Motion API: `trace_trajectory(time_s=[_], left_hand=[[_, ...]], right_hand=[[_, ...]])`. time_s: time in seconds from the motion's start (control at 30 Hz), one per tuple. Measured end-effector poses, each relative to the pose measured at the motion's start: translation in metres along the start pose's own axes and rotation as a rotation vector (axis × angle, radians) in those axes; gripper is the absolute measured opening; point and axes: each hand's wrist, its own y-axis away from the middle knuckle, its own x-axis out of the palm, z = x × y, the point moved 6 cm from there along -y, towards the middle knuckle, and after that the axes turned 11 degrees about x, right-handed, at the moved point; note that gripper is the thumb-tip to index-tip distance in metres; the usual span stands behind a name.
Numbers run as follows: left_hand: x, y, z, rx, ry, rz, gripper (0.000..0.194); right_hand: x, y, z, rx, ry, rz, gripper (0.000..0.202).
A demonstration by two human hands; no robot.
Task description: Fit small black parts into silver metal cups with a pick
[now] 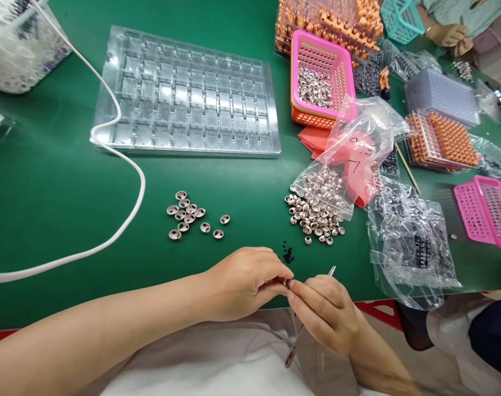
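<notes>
My left hand [248, 283] pinches a small metal cap [287, 283] between thumb and fingertips, near the table's front edge. The fingertips of my right hand [326, 311] meet it there, also closed on the cap. A thin metal tool [293, 349] with a reddish end is tucked in my right hand; its other tip sticks out above the knuckles. Tiny black pieces [288, 254] lie just beyond my fingertips. To the left is a loose group of silvery caps [191, 209]. A bigger pile of similar caps [316, 220] lies to the right, partly under a clear bag [368, 124].
A clear compartment tray [188, 99] lies at the back, with a white cable [138, 170] beside it. Nested baskets [344, 77] hold more caps. Crumpled bags [415, 242] and a pink basket [473, 212] lie right. Another person's hands [450, 36] are at the far right.
</notes>
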Motion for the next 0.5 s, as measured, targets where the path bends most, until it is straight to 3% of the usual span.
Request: trace_trajectory(time_s=[0.5], left_hand=[[0.0009,0.001,0.0005,0.0,-0.016,0.008,0.011]], right_hand=[[0.0038,0.0065,0.001,-0.003,-0.001,-0.014,0.016]])
